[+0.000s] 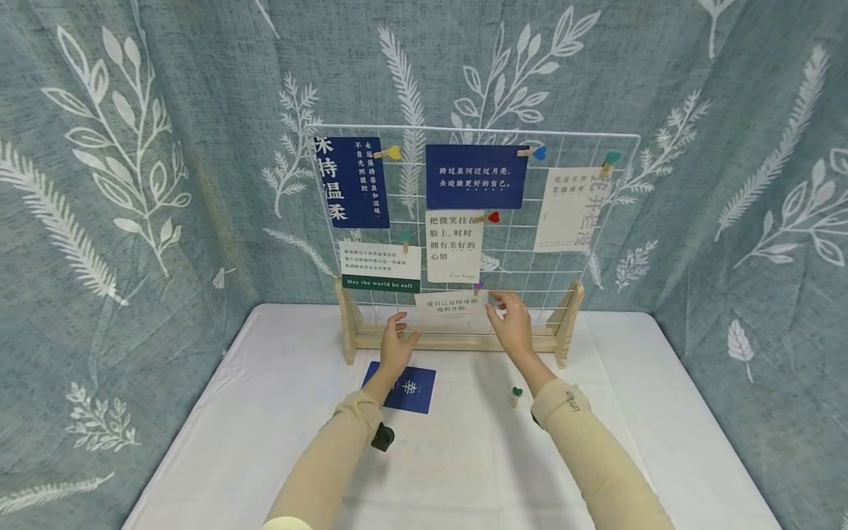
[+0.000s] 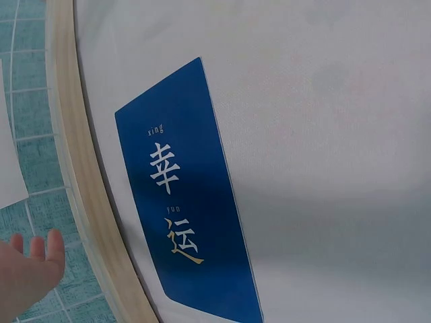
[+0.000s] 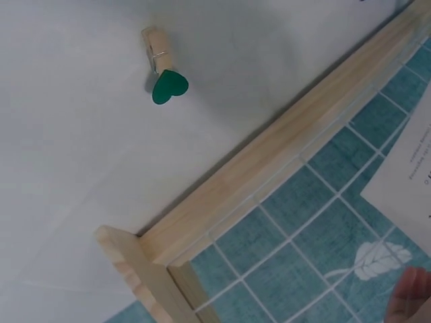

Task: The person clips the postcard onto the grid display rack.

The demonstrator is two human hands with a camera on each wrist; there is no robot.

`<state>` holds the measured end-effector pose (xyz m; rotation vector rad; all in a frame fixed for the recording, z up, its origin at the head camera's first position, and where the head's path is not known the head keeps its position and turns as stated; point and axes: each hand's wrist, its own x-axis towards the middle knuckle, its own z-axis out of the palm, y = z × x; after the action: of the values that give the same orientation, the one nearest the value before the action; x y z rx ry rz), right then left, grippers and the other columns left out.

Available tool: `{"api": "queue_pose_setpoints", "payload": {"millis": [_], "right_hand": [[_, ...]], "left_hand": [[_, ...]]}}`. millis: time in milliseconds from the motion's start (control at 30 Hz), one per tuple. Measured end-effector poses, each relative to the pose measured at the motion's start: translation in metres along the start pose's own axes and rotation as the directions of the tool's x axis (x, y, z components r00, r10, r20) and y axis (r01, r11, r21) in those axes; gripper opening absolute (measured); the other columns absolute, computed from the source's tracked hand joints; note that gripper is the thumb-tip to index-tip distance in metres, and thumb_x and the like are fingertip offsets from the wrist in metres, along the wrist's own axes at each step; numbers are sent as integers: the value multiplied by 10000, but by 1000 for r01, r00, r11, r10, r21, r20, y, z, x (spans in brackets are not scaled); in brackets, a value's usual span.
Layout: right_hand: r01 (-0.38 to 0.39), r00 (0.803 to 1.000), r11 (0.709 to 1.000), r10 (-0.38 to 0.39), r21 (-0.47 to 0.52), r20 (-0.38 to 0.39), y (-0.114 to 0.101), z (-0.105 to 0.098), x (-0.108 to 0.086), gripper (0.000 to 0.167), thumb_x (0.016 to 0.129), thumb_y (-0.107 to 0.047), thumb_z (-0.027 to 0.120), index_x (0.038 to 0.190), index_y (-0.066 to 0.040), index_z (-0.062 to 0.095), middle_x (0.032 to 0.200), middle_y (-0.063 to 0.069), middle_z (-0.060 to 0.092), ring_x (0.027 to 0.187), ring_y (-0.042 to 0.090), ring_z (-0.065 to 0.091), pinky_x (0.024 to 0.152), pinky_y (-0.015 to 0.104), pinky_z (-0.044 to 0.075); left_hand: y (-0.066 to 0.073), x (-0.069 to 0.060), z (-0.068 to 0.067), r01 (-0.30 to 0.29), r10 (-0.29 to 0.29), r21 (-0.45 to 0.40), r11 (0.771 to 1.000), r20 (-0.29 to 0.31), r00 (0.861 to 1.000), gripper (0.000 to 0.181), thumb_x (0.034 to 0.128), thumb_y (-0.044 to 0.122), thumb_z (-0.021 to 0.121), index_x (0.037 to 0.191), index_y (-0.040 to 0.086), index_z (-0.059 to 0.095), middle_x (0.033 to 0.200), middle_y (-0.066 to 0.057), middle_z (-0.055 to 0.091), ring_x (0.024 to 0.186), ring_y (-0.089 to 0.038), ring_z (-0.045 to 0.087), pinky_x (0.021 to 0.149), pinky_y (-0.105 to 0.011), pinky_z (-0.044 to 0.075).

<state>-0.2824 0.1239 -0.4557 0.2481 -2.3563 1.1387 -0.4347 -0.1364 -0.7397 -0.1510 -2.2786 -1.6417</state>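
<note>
A white card (image 1: 453, 315) hangs low on the white wire grid (image 1: 517, 266), under a clothespin with a purple heart (image 1: 478, 286). My right hand (image 1: 513, 322) is at the card's right edge, fingers loosely bent; whether the fingertips touch it cannot be told. Only part of that hand (image 3: 409, 295) shows in the right wrist view. To the card's lower left, my left hand (image 1: 398, 344) is held with spread fingers, holding nothing. A blue card (image 2: 185, 195) lies on the table below it. Another clothespin, with a green heart (image 3: 170, 86), lies on the table at right.
A wooden stand (image 1: 457, 343) supports the grid. Higher up hang other clipped cards, including a blue one (image 1: 475, 177), a white one (image 1: 453, 246) and a white-and-green one (image 1: 380, 266). Patterned curtain (image 1: 199, 147) surrounds the white table (image 1: 278, 390).
</note>
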Motion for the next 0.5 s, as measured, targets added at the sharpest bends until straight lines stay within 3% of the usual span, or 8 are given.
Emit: {"api": "queue_pose_setpoints", "payload": {"millis": [67, 100, 200, 233, 300, 333, 400, 500], "right_hand": [[8, 1000, 1000, -8, 1, -3, 1, 0, -1, 245, 860, -59, 642, 1075, 59, 628, 1034, 223, 644, 872, 350, 596, 734, 441, 527], [11, 1000, 1000, -11, 0, -3, 1, -1, -2, 246, 860, -60, 642, 1074, 59, 628, 1034, 221, 645, 871, 351, 597, 732, 442, 525], [9, 1000, 1000, -9, -4, 0, 3, -1, -5, 244, 858, -58, 644, 1070, 61, 629, 1032, 220, 649, 871, 358, 599, 736, 444, 520], [4, 1000, 1000, -4, -6, 4, 3, -2, -7, 245, 860, -65, 644, 1071, 61, 630, 1033, 219, 649, 874, 360, 600, 739, 443, 519], [3, 1000, 1000, -3, -15, 10, 4, -3, -9, 242, 861, -68, 643, 1064, 63, 631, 1023, 219, 648, 871, 356, 601, 743, 446, 518], [3, 1000, 1000, -2, -15, 13, 4, -3, -10, 240, 861, -68, 643, 1060, 66, 632, 1017, 222, 647, 873, 361, 601, 748, 449, 516], [5, 1000, 1000, -5, -22, 19, 5, -3, -13, 233, 863, -69, 639, 1051, 69, 633, 1006, 223, 646, 870, 358, 601, 758, 452, 513], [-8, 999, 1000, 9, -27, 35, 8, -3, -17, 229, 863, -66, 639, 1050, 65, 634, 1010, 223, 647, 879, 360, 601, 784, 452, 508]], "left_hand": [[26, -9, -5, -4, 4, -4, 1000, -11, 1000, 598, 808, 509, 681, 1323, 317, 446, 1183, -29, 542, 1051, -190, 522, 903, -378, 456], [54, -19, -12, 4, -4, -11, 1000, -5, 1000, 582, 828, 453, 686, 1323, 243, 463, 1189, -79, 542, 1058, -226, 519, 909, -389, 450], [180, -61, -41, 38, -38, -59, 997, 11, 999, 497, 876, 313, 663, 1274, 66, 498, 1180, -192, 537, 1070, -315, 507, 938, -433, 432], [210, -71, -47, 54, -52, -71, 996, 22, 998, 470, 890, 247, 647, 1264, 9, 491, 1190, -242, 522, 1086, -364, 492, 954, -465, 418], [252, -84, -57, 109, -105, -74, 991, 63, 993, 454, 899, 149, 625, 1266, -62, 460, 1227, -302, 486, 1138, -437, 452, 1004, -533, 374], [263, -88, -60, 132, -127, -66, 989, 75, 989, 440, 905, 117, 610, 1267, -77, 450, 1237, -311, 476, 1153, -452, 440, 1016, -542, 362], [273, -92, -63, 142, -139, -20, 990, 99, 985, 440, 917, 113, 599, 1276, -83, 437, 1252, -309, 467, 1164, -453, 434, 1020, -531, 369], [276, -93, -67, 131, -132, 17, 991, 118, 984, 438, 928, 142, 589, 1278, -78, 444, 1256, -297, 471, 1164, -443, 443, 1005, -515, 391]]}}
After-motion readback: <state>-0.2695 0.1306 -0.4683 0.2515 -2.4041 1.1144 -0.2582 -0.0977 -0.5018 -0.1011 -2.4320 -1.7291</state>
